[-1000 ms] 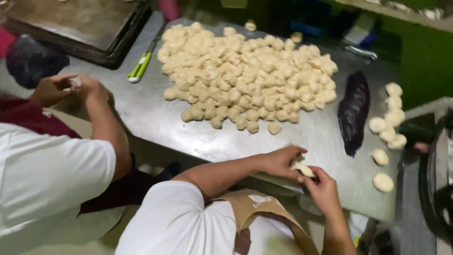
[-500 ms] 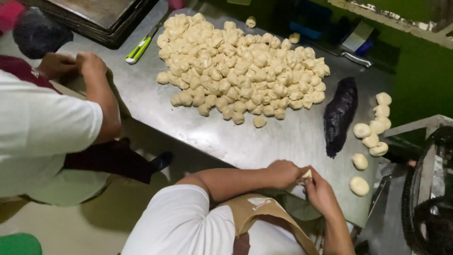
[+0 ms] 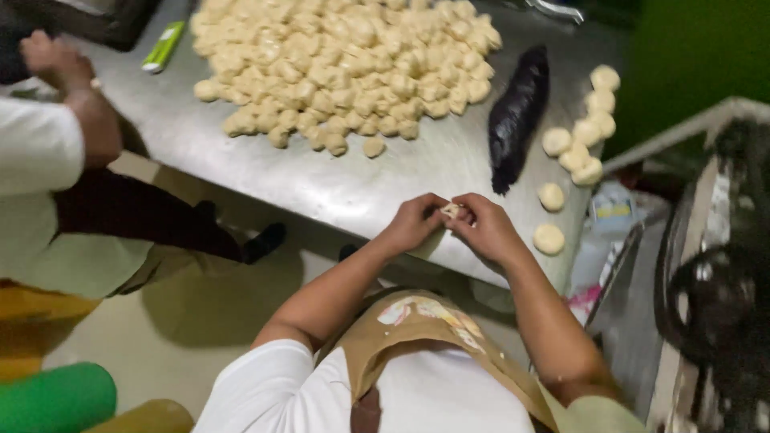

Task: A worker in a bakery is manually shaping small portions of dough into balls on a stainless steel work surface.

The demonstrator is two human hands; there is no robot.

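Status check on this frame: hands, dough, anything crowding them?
Left hand and right hand both pinch one dough piece at table edge. Dough pile beyond. Co-worker's hand far left, apart.

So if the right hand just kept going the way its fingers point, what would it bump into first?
The right hand points left, toward the small dough piece pinched between both hands; it already touches that. Just beyond is the left hand, so it would meet those fingers next.

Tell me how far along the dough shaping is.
Done: a few rounded dough balls sit at the right end of the steel table, beside a black bag. In hand: the left hand and right hand pinch one dough piece. Left: the large pile of rough pieces, so most remains.
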